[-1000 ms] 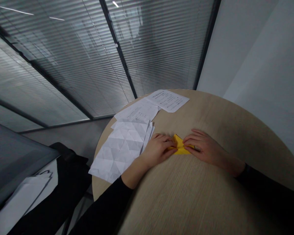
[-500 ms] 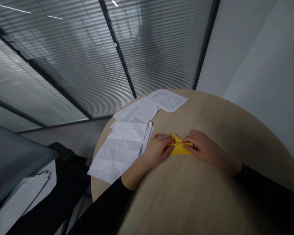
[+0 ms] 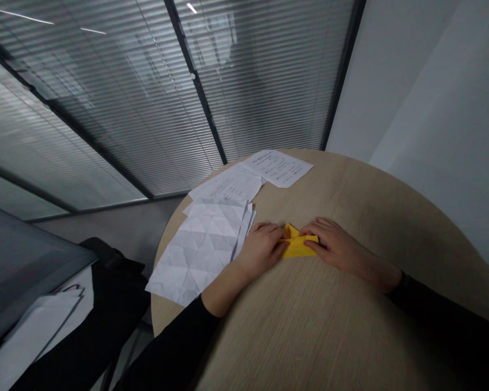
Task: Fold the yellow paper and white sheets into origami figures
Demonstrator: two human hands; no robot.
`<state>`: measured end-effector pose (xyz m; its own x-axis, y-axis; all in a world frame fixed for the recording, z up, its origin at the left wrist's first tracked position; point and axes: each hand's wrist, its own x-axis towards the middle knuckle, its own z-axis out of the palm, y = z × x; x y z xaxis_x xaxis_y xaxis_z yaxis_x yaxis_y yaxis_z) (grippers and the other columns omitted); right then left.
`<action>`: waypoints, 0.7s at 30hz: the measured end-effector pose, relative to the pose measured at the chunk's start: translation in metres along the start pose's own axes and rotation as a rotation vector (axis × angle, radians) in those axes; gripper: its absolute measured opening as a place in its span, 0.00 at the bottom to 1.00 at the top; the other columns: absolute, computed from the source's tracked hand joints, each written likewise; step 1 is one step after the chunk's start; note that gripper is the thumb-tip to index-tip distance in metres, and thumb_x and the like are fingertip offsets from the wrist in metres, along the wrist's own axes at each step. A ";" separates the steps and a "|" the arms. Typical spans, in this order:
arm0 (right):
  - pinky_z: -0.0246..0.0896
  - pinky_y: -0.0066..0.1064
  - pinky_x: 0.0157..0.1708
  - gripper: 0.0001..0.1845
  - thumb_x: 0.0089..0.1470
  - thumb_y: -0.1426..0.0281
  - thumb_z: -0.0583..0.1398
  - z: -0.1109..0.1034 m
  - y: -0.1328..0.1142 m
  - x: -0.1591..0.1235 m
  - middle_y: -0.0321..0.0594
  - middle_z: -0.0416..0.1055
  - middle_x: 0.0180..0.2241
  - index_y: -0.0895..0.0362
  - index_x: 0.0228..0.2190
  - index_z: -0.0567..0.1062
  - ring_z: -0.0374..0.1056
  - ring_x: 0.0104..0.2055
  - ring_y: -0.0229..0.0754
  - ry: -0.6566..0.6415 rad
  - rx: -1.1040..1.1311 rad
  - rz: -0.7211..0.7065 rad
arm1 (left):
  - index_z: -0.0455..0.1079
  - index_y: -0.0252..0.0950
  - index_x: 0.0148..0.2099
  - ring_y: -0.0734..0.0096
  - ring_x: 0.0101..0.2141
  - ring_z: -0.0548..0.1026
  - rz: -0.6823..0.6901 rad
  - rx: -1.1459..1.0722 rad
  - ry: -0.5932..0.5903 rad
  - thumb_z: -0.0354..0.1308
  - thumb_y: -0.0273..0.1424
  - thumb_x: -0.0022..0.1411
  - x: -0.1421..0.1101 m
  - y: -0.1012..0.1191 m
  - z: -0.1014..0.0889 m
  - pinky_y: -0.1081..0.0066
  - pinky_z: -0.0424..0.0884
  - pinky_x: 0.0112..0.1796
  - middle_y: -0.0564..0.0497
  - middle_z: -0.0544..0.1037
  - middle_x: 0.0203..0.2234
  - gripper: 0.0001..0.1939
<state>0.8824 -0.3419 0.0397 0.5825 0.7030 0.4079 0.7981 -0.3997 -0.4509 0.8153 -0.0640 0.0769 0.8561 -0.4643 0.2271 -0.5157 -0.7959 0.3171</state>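
Observation:
A small piece of folded yellow paper [image 3: 298, 248] lies on the wooden table [image 3: 309, 315] between my hands. A pointed flap stands up at its far side, and a straight band runs along its near side. My left hand [image 3: 264, 244] grips the left end, fingers over the back and thumb at the near edge. At the other end, my right hand [image 3: 330, 241] pinches the band between thumb and fingers. Both hands partly cover the paper, so its ends are hidden.
Creased white paper [image 3: 199, 247] lies left of my left hand, over other sheets. Printed sheets [image 3: 279, 167] lie near the table's far edge. At the lower left stand a grey chair back [image 3: 28, 266] and more white papers [image 3: 32, 331]. Blinds [image 3: 269, 81] cover the glass wall behind.
The near band of the yellow paper has come up into a flat strip where it was pressed down in the middle before. My right hand has shifted slightly left.

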 end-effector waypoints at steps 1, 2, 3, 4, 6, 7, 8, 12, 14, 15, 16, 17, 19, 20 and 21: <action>0.75 0.55 0.57 0.11 0.73 0.73 0.65 0.000 0.000 0.000 0.43 0.86 0.50 0.47 0.52 0.80 0.80 0.53 0.56 0.002 0.003 0.004 | 0.77 0.40 0.50 0.56 0.48 0.84 -0.002 -0.007 0.003 0.61 0.31 0.82 0.000 0.000 0.000 0.51 0.76 0.62 0.46 0.86 0.44 0.04; 0.75 0.54 0.57 0.11 0.72 0.73 0.66 0.000 0.001 0.001 0.43 0.87 0.50 0.47 0.52 0.80 0.80 0.53 0.56 0.004 0.004 0.008 | 0.76 0.40 0.49 0.56 0.48 0.84 -0.007 -0.015 0.009 0.61 0.31 0.82 0.000 0.001 0.001 0.51 0.76 0.62 0.47 0.86 0.44 0.04; 0.75 0.53 0.57 0.12 0.72 0.74 0.66 0.000 0.001 0.001 0.42 0.87 0.50 0.47 0.53 0.80 0.80 0.53 0.56 0.006 0.005 0.012 | 0.76 0.40 0.48 0.56 0.48 0.84 -0.016 -0.023 0.018 0.62 0.32 0.82 0.001 0.002 0.001 0.51 0.76 0.62 0.47 0.86 0.43 0.04; 0.75 0.53 0.57 0.13 0.71 0.74 0.66 0.000 0.001 0.001 0.42 0.87 0.51 0.47 0.53 0.79 0.80 0.54 0.56 0.007 0.005 0.015 | 0.76 0.40 0.48 0.55 0.48 0.85 -0.028 -0.030 0.030 0.63 0.34 0.82 0.002 0.003 0.002 0.51 0.76 0.62 0.47 0.86 0.43 0.05; 0.75 0.53 0.58 0.14 0.71 0.74 0.66 0.000 0.002 0.001 0.42 0.87 0.51 0.46 0.53 0.79 0.80 0.54 0.56 0.011 0.005 0.017 | 0.76 0.40 0.47 0.54 0.48 0.85 -0.063 -0.044 0.055 0.66 0.38 0.81 0.003 0.005 0.005 0.50 0.76 0.62 0.47 0.86 0.42 0.08; 0.75 0.54 0.58 0.14 0.71 0.74 0.66 0.000 0.003 0.001 0.42 0.87 0.52 0.46 0.53 0.79 0.80 0.54 0.56 0.011 0.006 0.014 | 0.76 0.40 0.47 0.54 0.48 0.85 -0.081 -0.050 0.063 0.67 0.39 0.81 0.004 0.006 0.007 0.49 0.76 0.62 0.48 0.86 0.42 0.10; 0.75 0.55 0.59 0.14 0.70 0.74 0.67 0.000 0.003 0.001 0.42 0.87 0.52 0.47 0.53 0.79 0.80 0.54 0.56 0.012 0.008 0.012 | 0.76 0.40 0.47 0.53 0.48 0.85 -0.098 -0.055 0.067 0.68 0.40 0.80 0.005 0.006 0.008 0.49 0.76 0.62 0.48 0.87 0.42 0.10; 0.76 0.57 0.59 0.15 0.70 0.74 0.66 -0.002 0.000 0.002 0.43 0.87 0.51 0.47 0.53 0.79 0.81 0.54 0.57 0.017 -0.001 -0.001 | 0.75 0.41 0.45 0.55 0.47 0.85 -0.116 -0.065 0.059 0.69 0.40 0.80 0.007 0.006 0.011 0.48 0.75 0.63 0.50 0.87 0.41 0.12; 0.75 0.59 0.60 0.14 0.70 0.73 0.66 -0.003 -0.004 0.002 0.43 0.86 0.51 0.47 0.54 0.79 0.80 0.54 0.58 0.027 -0.023 -0.017 | 0.74 0.41 0.44 0.55 0.47 0.84 -0.108 -0.063 0.056 0.69 0.39 0.81 0.008 0.006 0.012 0.47 0.74 0.64 0.50 0.86 0.41 0.12; 0.74 0.59 0.60 0.14 0.70 0.72 0.66 -0.004 -0.005 0.002 0.44 0.86 0.51 0.47 0.54 0.79 0.80 0.54 0.59 0.031 -0.033 -0.021 | 0.74 0.41 0.44 0.55 0.47 0.84 -0.105 -0.063 0.056 0.68 0.39 0.81 0.008 0.006 0.012 0.47 0.75 0.64 0.49 0.86 0.40 0.12; 0.74 0.60 0.60 0.13 0.71 0.71 0.66 -0.005 -0.007 0.002 0.44 0.85 0.51 0.47 0.54 0.79 0.79 0.55 0.60 0.035 -0.039 -0.020 | 0.74 0.41 0.44 0.55 0.47 0.84 -0.103 -0.063 0.056 0.68 0.39 0.81 0.008 0.006 0.012 0.48 0.76 0.63 0.49 0.85 0.40 0.12; 0.75 0.60 0.59 0.12 0.72 0.71 0.66 -0.006 -0.007 0.002 0.45 0.85 0.51 0.47 0.54 0.79 0.79 0.55 0.60 0.038 -0.041 -0.014 | 0.74 0.41 0.44 0.55 0.46 0.84 -0.101 -0.064 0.057 0.68 0.38 0.82 0.008 0.006 0.012 0.49 0.77 0.62 0.49 0.84 0.40 0.11; 0.75 0.58 0.58 0.10 0.73 0.71 0.65 -0.006 -0.007 0.001 0.45 0.84 0.51 0.47 0.53 0.79 0.78 0.55 0.59 0.042 -0.031 0.006 | 0.74 0.41 0.44 0.56 0.46 0.83 -0.097 -0.072 0.063 0.67 0.37 0.82 0.009 0.006 0.013 0.51 0.79 0.59 0.49 0.83 0.40 0.10; 0.75 0.58 0.58 0.10 0.74 0.71 0.64 -0.006 -0.006 0.001 0.45 0.84 0.51 0.48 0.53 0.78 0.78 0.55 0.59 0.043 -0.025 0.013 | 0.74 0.41 0.44 0.56 0.45 0.83 -0.093 -0.077 0.066 0.67 0.36 0.82 0.009 0.006 0.013 0.52 0.79 0.58 0.49 0.82 0.40 0.10; 0.75 0.57 0.58 0.10 0.74 0.71 0.64 -0.005 -0.005 0.001 0.45 0.84 0.51 0.48 0.53 0.78 0.78 0.55 0.58 0.043 -0.021 0.017 | 0.73 0.41 0.44 0.56 0.45 0.82 -0.087 -0.081 0.069 0.67 0.36 0.81 0.009 0.006 0.013 0.52 0.80 0.58 0.49 0.82 0.40 0.10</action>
<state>0.8798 -0.3421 0.0467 0.6015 0.6703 0.4346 0.7910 -0.4238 -0.4412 0.8204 -0.0786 0.0690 0.8949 -0.3646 0.2572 -0.4427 -0.7971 0.4107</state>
